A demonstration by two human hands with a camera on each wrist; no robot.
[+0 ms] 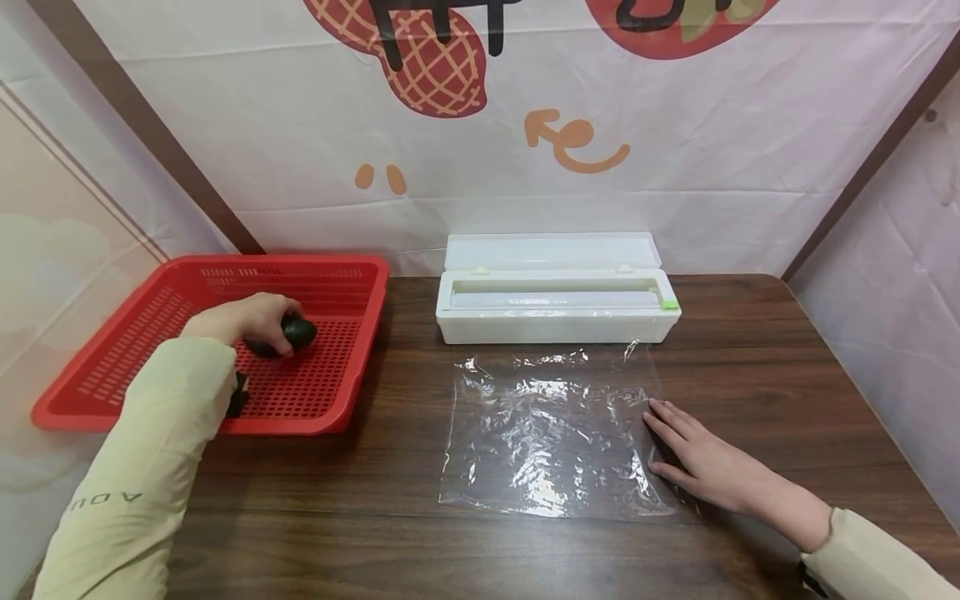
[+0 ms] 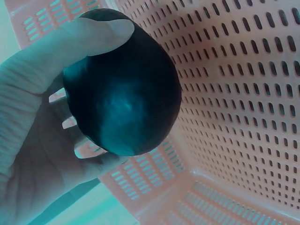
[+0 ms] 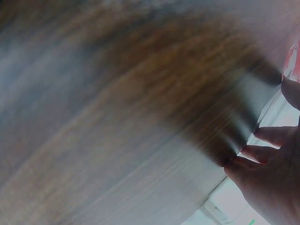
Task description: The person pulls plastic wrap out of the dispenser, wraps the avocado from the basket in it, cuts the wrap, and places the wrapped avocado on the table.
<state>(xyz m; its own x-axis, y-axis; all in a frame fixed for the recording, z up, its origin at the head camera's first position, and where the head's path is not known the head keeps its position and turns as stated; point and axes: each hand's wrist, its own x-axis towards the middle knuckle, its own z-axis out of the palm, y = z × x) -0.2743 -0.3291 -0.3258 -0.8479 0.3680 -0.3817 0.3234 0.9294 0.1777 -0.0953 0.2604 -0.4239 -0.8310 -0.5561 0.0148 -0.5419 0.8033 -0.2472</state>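
Note:
My left hand (image 1: 258,321) is inside the red basket (image 1: 351,367) and grips a dark green, smooth, egg-shaped avocado (image 1: 300,332). In the left wrist view the thumb lies across the upper part of the avocado (image 2: 126,103), and the fingers curl round its other side. A sheet of clear plastic wrap (image 1: 547,442) is spread on the table in front of the white wrap box (image 1: 555,329). Fingers extended, my right hand (image 1: 708,462) rests at the right edge of the sheet. The right wrist view shows its fingertips (image 3: 262,133) against the wood surface.
The wrap box stands at the back of the brown wooden table (image 1: 315,517), its lid (image 1: 551,250) raised and a roll (image 1: 555,300) inside. A printed cloth (image 1: 705,150) hangs behind the table. The basket's slotted walls rise around the left hand.

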